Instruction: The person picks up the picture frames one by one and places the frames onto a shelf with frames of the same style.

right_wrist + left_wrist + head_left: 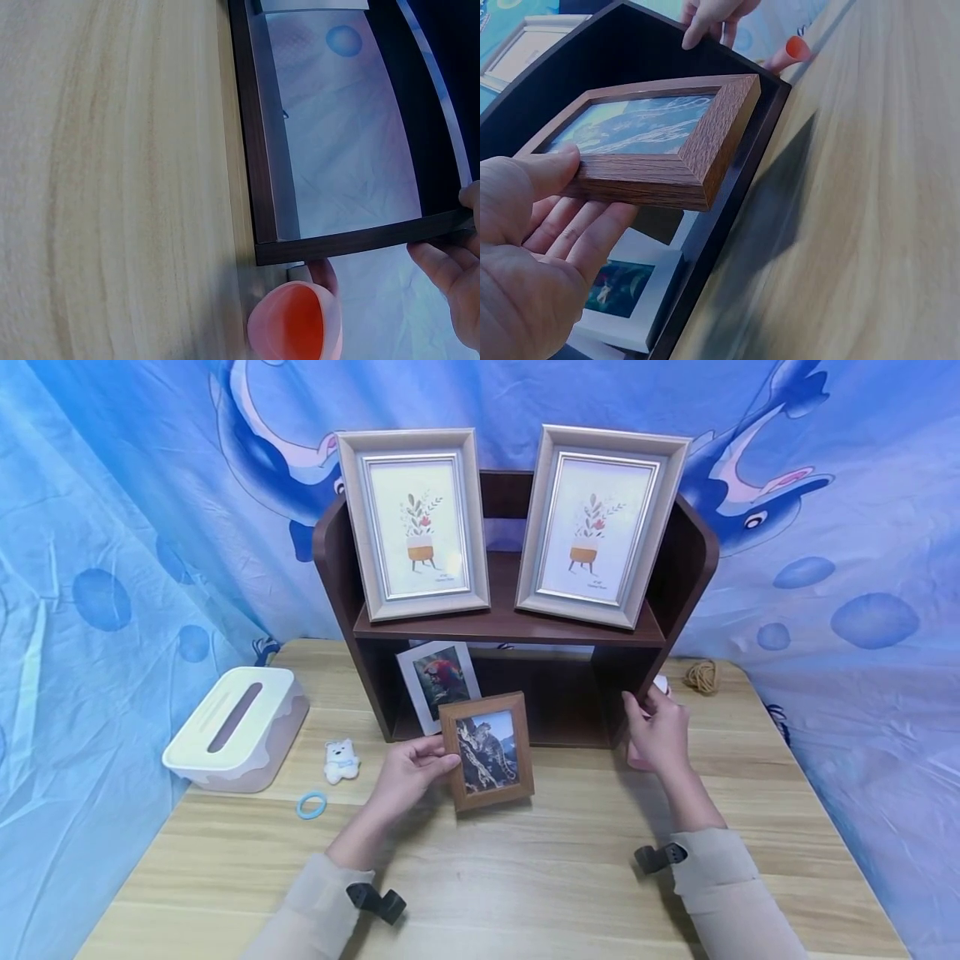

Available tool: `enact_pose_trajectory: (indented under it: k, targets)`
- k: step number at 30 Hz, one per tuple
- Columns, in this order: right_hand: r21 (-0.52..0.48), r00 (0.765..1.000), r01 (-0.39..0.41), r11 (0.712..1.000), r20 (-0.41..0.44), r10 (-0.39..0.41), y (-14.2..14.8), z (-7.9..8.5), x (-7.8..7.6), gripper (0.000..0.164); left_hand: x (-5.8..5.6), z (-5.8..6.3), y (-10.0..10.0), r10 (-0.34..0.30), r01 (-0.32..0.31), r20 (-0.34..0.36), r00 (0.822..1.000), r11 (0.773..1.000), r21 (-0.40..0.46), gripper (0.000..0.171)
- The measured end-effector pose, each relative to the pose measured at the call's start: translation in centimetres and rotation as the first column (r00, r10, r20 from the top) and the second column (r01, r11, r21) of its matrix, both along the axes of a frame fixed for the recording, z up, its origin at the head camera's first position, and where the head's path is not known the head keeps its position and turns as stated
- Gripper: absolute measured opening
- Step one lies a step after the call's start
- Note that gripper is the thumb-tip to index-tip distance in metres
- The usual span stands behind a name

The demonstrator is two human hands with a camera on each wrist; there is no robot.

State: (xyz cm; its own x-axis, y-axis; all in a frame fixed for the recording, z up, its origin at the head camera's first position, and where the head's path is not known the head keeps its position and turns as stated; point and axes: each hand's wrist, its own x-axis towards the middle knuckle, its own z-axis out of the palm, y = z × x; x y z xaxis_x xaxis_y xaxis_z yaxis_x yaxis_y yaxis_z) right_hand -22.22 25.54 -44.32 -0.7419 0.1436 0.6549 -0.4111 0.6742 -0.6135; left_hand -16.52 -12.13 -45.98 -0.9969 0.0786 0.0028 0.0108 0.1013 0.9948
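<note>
My left hand [408, 778] pinches the left edge of a brown wooden picture frame [487, 752] with a photo of a spotted big cat. In the left wrist view the thumb lies on the front of this frame [724, 135] and the fingers are underneath, with its shadow on the table. My right hand [660, 731] grips the right side panel of a dark brown two-level shelf [517, 628], fingers either side of the panel's edge [360, 238]. A white picture frame [422, 714] with a red bird leans inside the lower level, partly hidden behind the wooden one.
Two large silver-beige picture frames [476, 543] stand on the upper level. To the left lie a white tissue box [255, 760], a white bear figure [342, 762] and a blue ring [311, 805]. A pink cup [334, 322] and a twine bundle [702, 677] are at the right.
</note>
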Motion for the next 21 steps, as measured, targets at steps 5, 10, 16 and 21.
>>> enact_pose_trajectory:
  k: [5, 10, 16, 21]
  targets:
    - [-0.01, 1.0, -0.01, 1.0, 0.002, 0.01, 0.1, -0.1, -0.1, 0.01, -0.8, -0.1, 0.8, -0.017, 0.016, 0.013, 1.0, 0.998, 0.065, 0.041]
    - [-0.015, 1.0, -0.01, 1.0, 0.005, 0.01, 0.1, -0.1, -0.1, 0.01, -1.5, -0.3, 1.4, -0.031, 0.028, 0.026, 0.999, 0.995, 0.094, 0.041]
    - [-0.022, 1.0, -0.01, 1.0, -0.01, 0.01, 0.0, -0.1, -0.1, 0.009, -2.4, -0.4, 2.1, -0.033, 0.029, 0.029, 0.999, 0.991, 0.133, 0.04]
    - [-0.027, 1.0, -0.021, 0.999, -0.019, 0.021, -0.1, 0.0, -0.1, 0.008, -3.2, -0.5, 2.8, -0.026, 0.019, 0.043, 0.999, 0.987, 0.157, 0.037]
